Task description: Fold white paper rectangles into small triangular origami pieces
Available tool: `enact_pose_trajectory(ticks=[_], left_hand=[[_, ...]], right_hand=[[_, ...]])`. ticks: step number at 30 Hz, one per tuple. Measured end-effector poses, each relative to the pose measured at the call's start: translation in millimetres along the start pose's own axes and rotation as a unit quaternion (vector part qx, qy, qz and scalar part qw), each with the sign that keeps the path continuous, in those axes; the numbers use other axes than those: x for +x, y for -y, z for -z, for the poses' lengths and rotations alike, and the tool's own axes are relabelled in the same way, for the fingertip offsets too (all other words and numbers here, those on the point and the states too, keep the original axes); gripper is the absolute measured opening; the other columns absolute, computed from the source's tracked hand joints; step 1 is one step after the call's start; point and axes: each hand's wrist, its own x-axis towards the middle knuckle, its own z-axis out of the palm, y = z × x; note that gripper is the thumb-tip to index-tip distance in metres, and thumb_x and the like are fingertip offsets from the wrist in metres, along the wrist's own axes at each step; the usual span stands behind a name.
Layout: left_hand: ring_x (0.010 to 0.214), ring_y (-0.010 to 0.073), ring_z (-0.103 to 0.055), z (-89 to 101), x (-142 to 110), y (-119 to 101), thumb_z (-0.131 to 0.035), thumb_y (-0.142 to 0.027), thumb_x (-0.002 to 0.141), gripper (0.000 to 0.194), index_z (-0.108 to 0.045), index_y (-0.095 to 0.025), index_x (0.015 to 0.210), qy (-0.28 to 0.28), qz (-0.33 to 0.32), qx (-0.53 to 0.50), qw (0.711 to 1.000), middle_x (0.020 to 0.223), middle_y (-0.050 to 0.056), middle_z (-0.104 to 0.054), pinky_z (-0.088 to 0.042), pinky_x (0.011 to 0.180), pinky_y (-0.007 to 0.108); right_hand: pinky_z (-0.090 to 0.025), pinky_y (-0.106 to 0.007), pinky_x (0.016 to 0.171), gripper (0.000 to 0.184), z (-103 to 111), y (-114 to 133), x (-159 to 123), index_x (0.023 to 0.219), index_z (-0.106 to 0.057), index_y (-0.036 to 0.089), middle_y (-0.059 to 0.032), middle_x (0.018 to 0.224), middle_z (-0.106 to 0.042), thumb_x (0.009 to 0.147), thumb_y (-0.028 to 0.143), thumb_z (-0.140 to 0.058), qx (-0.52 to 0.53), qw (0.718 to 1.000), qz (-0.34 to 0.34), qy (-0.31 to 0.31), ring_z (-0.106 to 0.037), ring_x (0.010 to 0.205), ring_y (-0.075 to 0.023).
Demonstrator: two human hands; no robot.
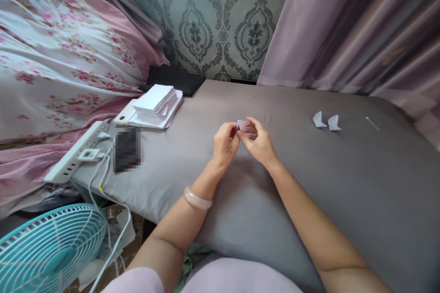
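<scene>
Between my two hands, above the grey cloth-covered surface [275, 219], is a small folded piece of white paper [242, 125]. My left hand [226, 143] pinches its left side, fingers closed. My right hand [258, 141] holds the right side between thumb and fingers. The paper's lower part is hidden behind my fingertips. Off to the right, two folded white paper shapes [319, 119] with pointed tips stand side by side, apart from my hands.
At the back left lies a stack of white paper [156, 103] beside a black flat item [177, 80]. A power strip [77, 151] with white cables runs along the left edge, near a pixelated dark object [127, 149]. A blue fan [55, 252] stands lower left. A thin stick [372, 123] lies far right.
</scene>
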Motion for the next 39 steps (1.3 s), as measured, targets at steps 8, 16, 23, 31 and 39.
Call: enact_pose_trajectory(ticks=[8,16,23,31,39], left_hand=[[0.08,0.0144,-0.057,-1.6,-7.5,-10.5,-0.052,-0.015,0.087,0.013,-0.058,-0.018,0.099,0.03,-0.076,0.059,0.995,0.091,0.007,-0.063,-0.048,0.074,0.027],[0.087,0.0169,-0.058,-3.2,-8.2,-7.5,-0.048,-0.008,0.082,0.028,-0.058,-0.016,0.107,0.048,-0.051,0.058,0.996,0.099,0.01,-0.064,-0.049,0.076,0.028],[0.088,0.0163,-0.065,-0.4,-3.2,-11.0,-0.049,-0.007,0.078,0.036,-0.067,-0.016,0.107,0.06,0.083,-0.084,0.991,0.1,0.008,-0.072,-0.049,0.08,0.027],[0.078,0.0144,-0.064,1.7,5.0,-14.7,-0.057,-0.015,0.073,0.027,-0.073,-0.014,0.095,0.074,0.212,-0.321,0.92,0.088,0.006,-0.074,-0.05,0.076,0.026],[0.075,0.0126,-0.063,15.5,14.1,-14.8,-0.075,-0.027,0.067,0.03,-0.074,-0.014,0.094,0.13,0.321,-0.441,0.828,0.082,0.006,-0.072,-0.05,0.075,0.027]], right_hand=[[-0.059,-0.04,0.077,0.051,-2.4,13.2,-11.2,0.129,-0.05,0.014,-0.0171,0.114,-0.068,0.08,0.028,-0.053,-0.071,0.994,0.065,-0.046,-0.069,0.093,-0.0251],[-0.057,-0.036,0.076,0.038,-3.5,5.1,-11.0,0.119,-0.055,0.019,-0.0126,0.107,-0.071,0.081,0.021,-0.051,-0.126,0.979,0.127,-0.097,-0.071,0.086,-0.0217],[-0.055,-0.036,0.082,0.029,0.5,2.8,-9.9,0.117,-0.058,0.023,-0.0092,0.107,-0.071,0.089,0.021,-0.048,-0.157,0.969,0.175,-0.079,-0.069,0.094,-0.0215],[-0.054,-0.036,0.083,0.029,6.6,4.3,-5.6,0.116,-0.06,0.022,-0.0102,0.107,-0.065,0.09,0.017,-0.047,-0.188,0.955,0.218,-0.068,-0.063,0.1,-0.0218],[-0.053,-0.038,0.087,0.037,14.8,5.1,-2.2,0.125,-0.057,0.022,-0.0115,0.115,-0.063,0.089,0.017,-0.046,-0.227,0.949,0.22,0.0,-0.062,0.106,-0.0235]])
